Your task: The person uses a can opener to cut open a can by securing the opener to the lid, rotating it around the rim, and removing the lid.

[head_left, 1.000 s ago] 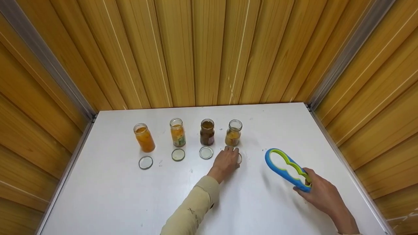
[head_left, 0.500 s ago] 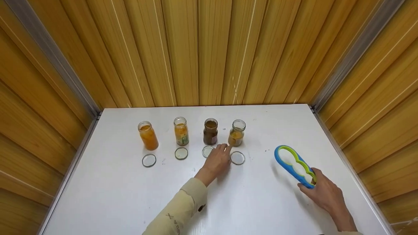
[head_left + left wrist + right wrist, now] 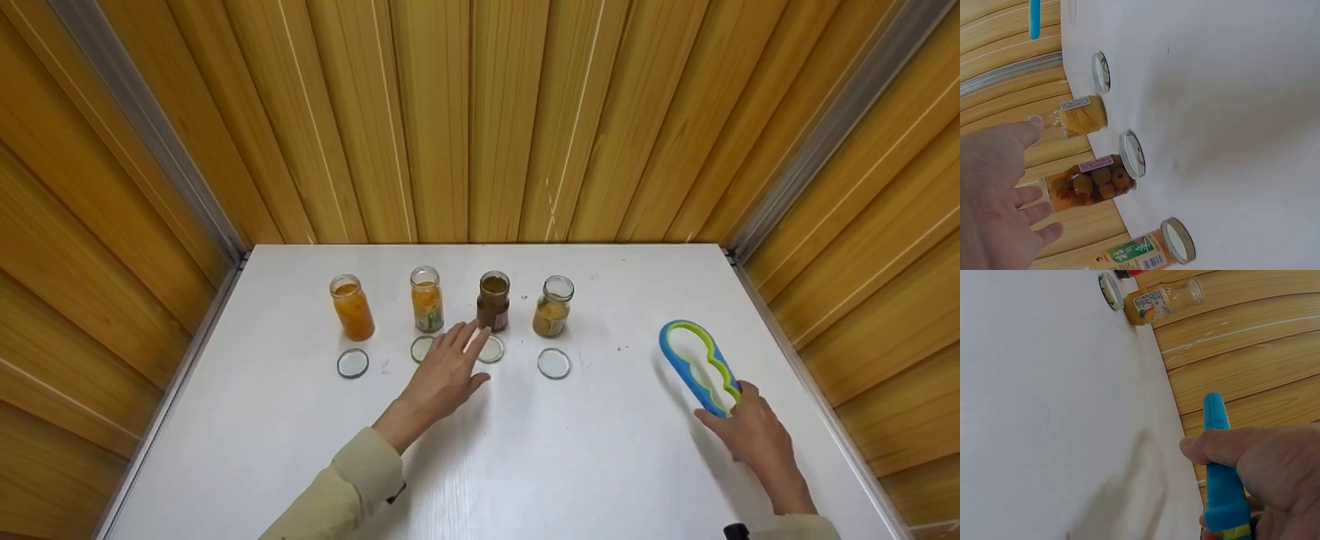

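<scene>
My left hand (image 3: 442, 375) is over the table with its fingers spread, holding nothing. In the head view it partly covers two upturned lids, the second (image 3: 420, 349) and third (image 3: 495, 349) from the left. Behind its fingertips stand a jar of orange fruit (image 3: 427, 306) and a jar of round brown fruit (image 3: 1100, 183), both lidless. My right hand (image 3: 757, 435) grips one end of a blue and green jar opener (image 3: 1223, 486), raised above the table with its scalloped opening showing. Its shadow falls on the white surface.
An uncapped orange jar (image 3: 354, 313) stands at the left of the row, its lid (image 3: 352, 363) in front. At the right end is a jar of yellow fruit (image 3: 552, 319) with another lid (image 3: 554, 363). Wood-patterned walls (image 3: 495, 120) enclose the white table (image 3: 570, 465).
My left hand has moved left, away from the rightmost lid, and its fingers have spread. The jar opener in my right hand has shifted right and turned more upright in the head view.
</scene>
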The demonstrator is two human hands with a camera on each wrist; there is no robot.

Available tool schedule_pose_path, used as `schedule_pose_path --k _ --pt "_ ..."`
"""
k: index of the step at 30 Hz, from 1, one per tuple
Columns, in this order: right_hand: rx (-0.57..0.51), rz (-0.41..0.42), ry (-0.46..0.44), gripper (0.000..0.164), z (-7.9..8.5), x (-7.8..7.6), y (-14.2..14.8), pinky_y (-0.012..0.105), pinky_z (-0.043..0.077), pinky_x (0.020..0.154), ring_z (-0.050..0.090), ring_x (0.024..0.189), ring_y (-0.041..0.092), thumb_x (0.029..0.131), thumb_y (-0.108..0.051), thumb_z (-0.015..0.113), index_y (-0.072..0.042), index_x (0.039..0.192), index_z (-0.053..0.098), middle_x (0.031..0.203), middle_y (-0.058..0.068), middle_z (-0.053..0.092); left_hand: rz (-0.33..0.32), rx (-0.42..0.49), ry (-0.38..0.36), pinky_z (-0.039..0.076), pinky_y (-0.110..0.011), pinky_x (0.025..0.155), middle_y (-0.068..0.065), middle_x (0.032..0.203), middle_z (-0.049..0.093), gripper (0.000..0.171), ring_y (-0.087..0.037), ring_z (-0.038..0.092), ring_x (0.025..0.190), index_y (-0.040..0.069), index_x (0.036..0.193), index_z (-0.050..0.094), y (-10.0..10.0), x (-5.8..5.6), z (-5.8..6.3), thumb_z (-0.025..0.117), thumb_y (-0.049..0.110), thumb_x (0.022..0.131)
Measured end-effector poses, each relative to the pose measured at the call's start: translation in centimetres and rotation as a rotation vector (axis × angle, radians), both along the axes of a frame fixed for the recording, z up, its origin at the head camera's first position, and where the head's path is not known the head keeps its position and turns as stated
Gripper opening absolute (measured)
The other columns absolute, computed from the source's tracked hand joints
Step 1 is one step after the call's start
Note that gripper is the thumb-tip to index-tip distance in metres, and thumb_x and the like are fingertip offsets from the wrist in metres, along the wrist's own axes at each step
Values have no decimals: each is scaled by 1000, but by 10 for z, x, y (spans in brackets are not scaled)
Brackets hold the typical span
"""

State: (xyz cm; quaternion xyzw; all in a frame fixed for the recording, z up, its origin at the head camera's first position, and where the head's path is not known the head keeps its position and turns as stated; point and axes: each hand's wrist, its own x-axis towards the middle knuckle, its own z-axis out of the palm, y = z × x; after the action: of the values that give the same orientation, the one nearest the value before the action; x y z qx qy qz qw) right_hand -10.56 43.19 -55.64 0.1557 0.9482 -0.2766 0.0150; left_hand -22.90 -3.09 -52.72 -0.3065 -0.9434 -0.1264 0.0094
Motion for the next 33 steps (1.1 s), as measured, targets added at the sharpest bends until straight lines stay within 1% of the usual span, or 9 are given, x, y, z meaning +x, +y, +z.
schedule_pose_path --k 3,8,11,15,21,25,28,33 --pt "-18 4 -16 97 -2 -6 -4 54 55 72 58 100 46 89 -40 80 22 142 28 112 36 55 22 6 -4 27 -54 122 -15 165 34 75 -35 31 151 10 160 36 -20 8 0 68 39 100" --pt "-33 8 -10 94 -9 -16 -11 57 54 78 57 102 45 88 -39 81 21 141 31 114 35 55 73 33 1 25 -55 122 -16 166 31 78 -36 28 153 8 160 36 -53 21 -8 71 40 98" --pt "-21 16 -1 94 -13 -21 -14 58 52 81 56 103 45 88 -38 81 22 142 31 116 36 54 107 56 26 26 -57 122 -17 165 32 78 -37 29 152 7 159 38 -72 27 -14 72 39 97" --pt "-15 21 -16 97 -19 -26 -14 58 50 81 55 104 46 88 -39 80 22 144 29 119 37 52 148 80 57 26 -60 121 -19 164 33 78 -40 28 151 5 158 38 -95 33 -17 73 37 96" --pt "-31 21 -40 95 -26 -30 -15 55 52 79 56 101 43 88 -36 80 21 145 29 117 36 53 208 89 101 26 -60 121 -21 164 33 78 -41 28 151 2 158 38 -120 37 -14 72 38 97" --pt "-27 15 -43 95 -32 -34 -18 54 54 76 57 99 44 88 -34 80 22 143 29 115 36 52 246 88 122 25 -59 121 -22 164 32 79 -40 28 151 1 157 38 -135 40 -14 72 38 97" --pt "-17 10 -41 95 -35 -35 -20 54 54 76 57 98 46 87 -35 81 24 142 30 113 37 51 277 106 121 25 -60 121 -21 164 32 79 -41 28 151 0 157 39 -146 44 -14 74 36 96" --pt "-9 6 -63 95 -36 -37 -23 52 53 75 54 97 45 88 -38 78 27 140 31 114 38 45 342 138 102 25 -62 120 -23 163 33 77 -44 26 151 0 156 41 -163 49 -13 76 32 95"
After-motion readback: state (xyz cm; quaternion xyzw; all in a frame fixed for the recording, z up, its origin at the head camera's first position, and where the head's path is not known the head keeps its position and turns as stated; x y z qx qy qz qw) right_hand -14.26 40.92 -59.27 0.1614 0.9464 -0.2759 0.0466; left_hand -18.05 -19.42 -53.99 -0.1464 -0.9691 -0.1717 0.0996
